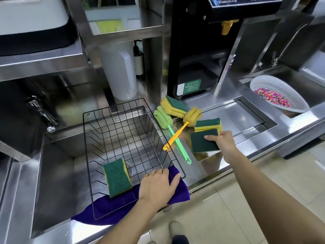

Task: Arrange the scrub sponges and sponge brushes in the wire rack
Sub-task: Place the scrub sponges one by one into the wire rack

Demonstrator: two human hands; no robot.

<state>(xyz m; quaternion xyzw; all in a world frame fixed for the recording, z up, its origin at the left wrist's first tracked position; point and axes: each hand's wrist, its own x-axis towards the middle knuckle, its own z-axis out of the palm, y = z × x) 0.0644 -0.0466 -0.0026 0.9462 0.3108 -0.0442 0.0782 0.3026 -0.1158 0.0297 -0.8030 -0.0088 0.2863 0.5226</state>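
Sponge (204, 143), 3 o'clock of rack (133, 155): right hand (223, 141) pinching its edge. Left hand (158, 185) flat, grasping nothing, steadying rim. Advice: lift clear of brushes (175, 138), set beside racked sponge (117, 176).

Under the left hand (156, 184): part of the purple cloth (112, 208) and the near right corner of the wire rack (88, 155). Beneath the right hand (223, 141): the right edge of a green scrub sponge (204, 143). Cut off at the top edge: black machine (202, 50). Too small to read: its green label (191, 87). Partly behind the pile: far scrub sponge (174, 106).
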